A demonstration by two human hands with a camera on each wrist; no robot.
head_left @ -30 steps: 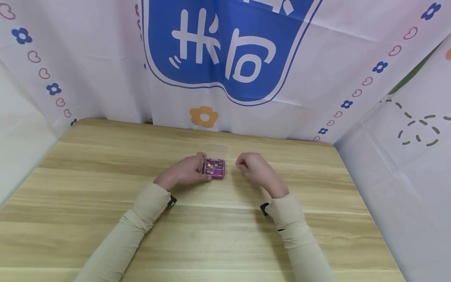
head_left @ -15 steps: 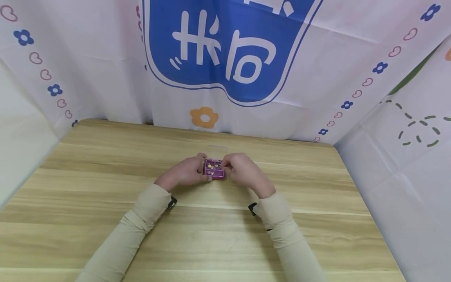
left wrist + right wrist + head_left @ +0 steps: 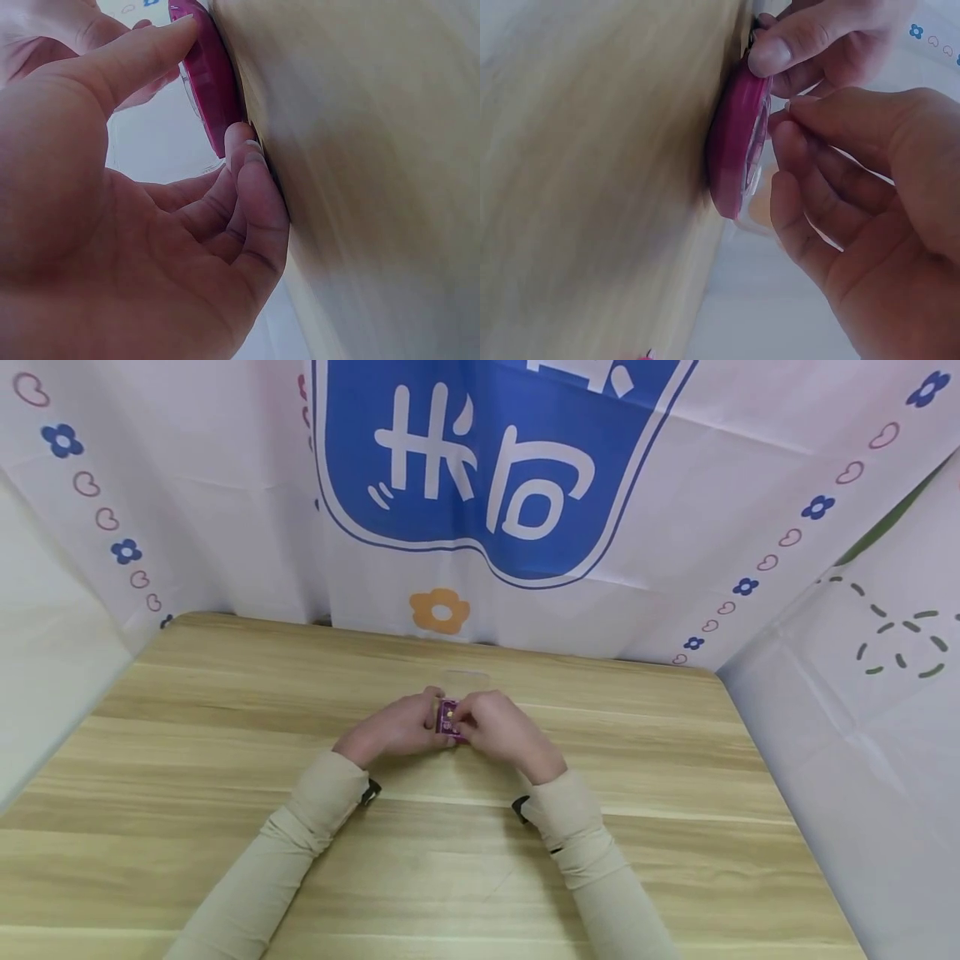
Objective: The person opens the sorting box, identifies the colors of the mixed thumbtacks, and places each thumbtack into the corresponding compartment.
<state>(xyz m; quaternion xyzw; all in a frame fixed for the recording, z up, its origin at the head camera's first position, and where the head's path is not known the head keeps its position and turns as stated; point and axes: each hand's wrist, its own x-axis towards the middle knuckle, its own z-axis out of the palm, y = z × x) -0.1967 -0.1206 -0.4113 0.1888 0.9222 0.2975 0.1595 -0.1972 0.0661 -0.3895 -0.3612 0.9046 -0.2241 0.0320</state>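
The box [image 3: 731, 150] sits toward the counter's [image 3: 480, 877] far middle, lid [image 3: 467, 679] open at its far edge; the left hand [image 3: 397, 725] grips its left side; the right hand [image 3: 498, 727], apart to the right a second ago, now covers its right half, so both hands work there; whether those right fingertips pinch anything, I cannot tell; the box looks glossy magenta plastic, round-cornered; the lid clear, thin; the counter streaky, wood-grained.

Booth-like space: printed cloth [image 3: 483, 556], wooden table [image 3: 435, 860]
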